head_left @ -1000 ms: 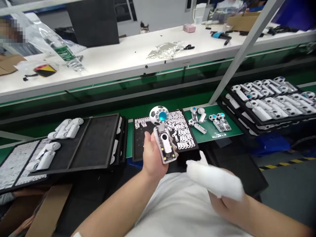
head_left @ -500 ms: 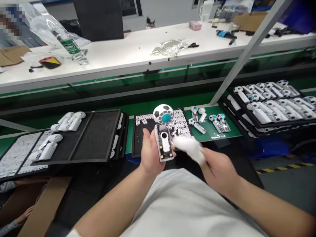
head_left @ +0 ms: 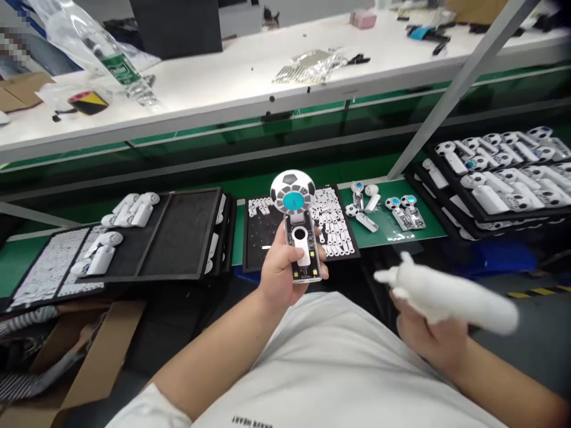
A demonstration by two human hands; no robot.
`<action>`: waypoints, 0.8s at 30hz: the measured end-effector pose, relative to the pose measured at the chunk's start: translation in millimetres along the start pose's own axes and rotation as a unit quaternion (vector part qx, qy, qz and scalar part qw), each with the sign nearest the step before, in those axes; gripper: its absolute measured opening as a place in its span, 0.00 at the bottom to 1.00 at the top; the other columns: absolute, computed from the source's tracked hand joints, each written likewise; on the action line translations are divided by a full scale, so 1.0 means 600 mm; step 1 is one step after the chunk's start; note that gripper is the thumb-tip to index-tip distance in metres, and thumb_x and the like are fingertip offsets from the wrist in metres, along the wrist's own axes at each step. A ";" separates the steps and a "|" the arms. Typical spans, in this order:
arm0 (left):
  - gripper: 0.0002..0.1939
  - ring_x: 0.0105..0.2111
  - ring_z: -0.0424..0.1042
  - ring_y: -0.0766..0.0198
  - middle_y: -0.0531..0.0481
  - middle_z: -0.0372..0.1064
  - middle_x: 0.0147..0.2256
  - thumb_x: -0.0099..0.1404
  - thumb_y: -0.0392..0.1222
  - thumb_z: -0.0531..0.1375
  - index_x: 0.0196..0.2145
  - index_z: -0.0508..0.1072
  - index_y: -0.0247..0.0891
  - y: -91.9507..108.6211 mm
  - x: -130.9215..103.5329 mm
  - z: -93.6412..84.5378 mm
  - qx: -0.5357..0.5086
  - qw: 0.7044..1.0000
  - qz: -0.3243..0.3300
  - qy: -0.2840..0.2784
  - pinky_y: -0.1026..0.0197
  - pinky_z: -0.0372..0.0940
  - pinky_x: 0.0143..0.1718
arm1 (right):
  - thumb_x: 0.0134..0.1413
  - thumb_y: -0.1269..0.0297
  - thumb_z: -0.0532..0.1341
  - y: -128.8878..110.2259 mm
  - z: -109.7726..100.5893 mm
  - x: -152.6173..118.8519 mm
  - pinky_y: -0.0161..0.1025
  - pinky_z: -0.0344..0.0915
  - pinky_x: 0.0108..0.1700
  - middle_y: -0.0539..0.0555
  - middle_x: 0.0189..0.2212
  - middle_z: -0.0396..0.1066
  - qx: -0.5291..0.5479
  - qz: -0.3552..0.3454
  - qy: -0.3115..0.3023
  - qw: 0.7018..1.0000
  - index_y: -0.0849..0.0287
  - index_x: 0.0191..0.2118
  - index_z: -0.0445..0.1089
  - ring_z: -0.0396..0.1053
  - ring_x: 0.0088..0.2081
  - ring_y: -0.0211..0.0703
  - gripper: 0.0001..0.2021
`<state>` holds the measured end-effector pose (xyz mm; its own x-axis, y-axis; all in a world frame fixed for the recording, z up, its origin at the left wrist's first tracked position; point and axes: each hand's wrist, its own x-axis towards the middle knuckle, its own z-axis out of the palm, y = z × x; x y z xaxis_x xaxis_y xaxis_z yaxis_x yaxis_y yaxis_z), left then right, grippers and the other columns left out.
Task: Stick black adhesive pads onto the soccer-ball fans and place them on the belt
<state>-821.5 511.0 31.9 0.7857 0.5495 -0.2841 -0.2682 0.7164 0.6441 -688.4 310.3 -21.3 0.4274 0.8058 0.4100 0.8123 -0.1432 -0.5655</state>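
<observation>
My left hand (head_left: 283,261) is closed around a handheld device with a football-patterned round head (head_left: 292,191), its centre turquoise. The device's clear-edged body (head_left: 306,270) shows a dark circuit board with yellow squares. A white piece with a round hole (head_left: 301,242) lies on that board, and my thumb presses on it. Away to the right, my right hand (head_left: 432,333) grips a long white rounded cylinder (head_left: 464,300) with narrow tips at its left end, blurred by motion. Behind the device, a black tray (head_left: 256,252) holds many small white pieces (head_left: 334,229).
Several football-headed devices (head_left: 404,213) lie on the green bench. Stacked black trays (head_left: 495,217) of white devices stand right; another black tray (head_left: 176,238) lies left. A slanted metal post (head_left: 459,89) rises at right. A co-worker's arms (head_left: 66,351) reach into a cardboard box (head_left: 104,356).
My right hand has drawn the white cylinder away from the device, to the right, and turned it. My left thumb has moved onto the white piece. The device's head faces me more.
</observation>
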 end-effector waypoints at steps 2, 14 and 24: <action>0.27 0.32 0.70 0.59 0.47 0.67 0.41 0.45 0.32 0.59 0.46 0.65 0.42 -0.002 -0.006 0.003 0.014 0.999 0.021 -0.027 0.61 0.68 0.19 | 0.63 0.59 0.53 0.030 -0.001 -0.016 0.38 0.59 0.23 0.52 0.16 0.65 -0.056 0.020 0.025 0.998 0.55 0.28 0.64 0.65 0.19 0.44 0.12; 0.28 0.35 0.69 0.61 0.48 0.63 0.44 0.48 0.31 0.62 0.48 0.64 0.42 -0.049 0.018 0.035 0.058 0.995 0.024 -0.079 0.55 0.75 0.24 | 0.63 0.53 0.48 0.156 0.045 -0.131 0.37 0.51 0.25 0.51 0.16 0.65 -0.089 0.277 -0.116 0.950 0.53 0.28 0.56 0.68 0.20 0.48 0.14; 0.22 0.32 0.69 0.63 0.47 0.65 0.42 0.51 0.35 0.62 0.45 0.64 0.40 -0.113 0.063 0.088 0.099 0.995 -0.013 -0.025 0.58 0.73 0.22 | 0.62 0.51 0.47 0.228 0.007 -0.153 0.38 0.51 0.27 0.54 0.20 0.70 -0.060 0.324 -0.141 0.934 0.53 0.30 0.60 0.70 0.23 0.51 0.15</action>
<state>-744.1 460.7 15.3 0.8197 0.5052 -0.2700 -0.1355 0.6290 0.7655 -618.0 219.3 -139.0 0.7361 0.6452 -0.2047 0.4659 -0.7023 -0.5382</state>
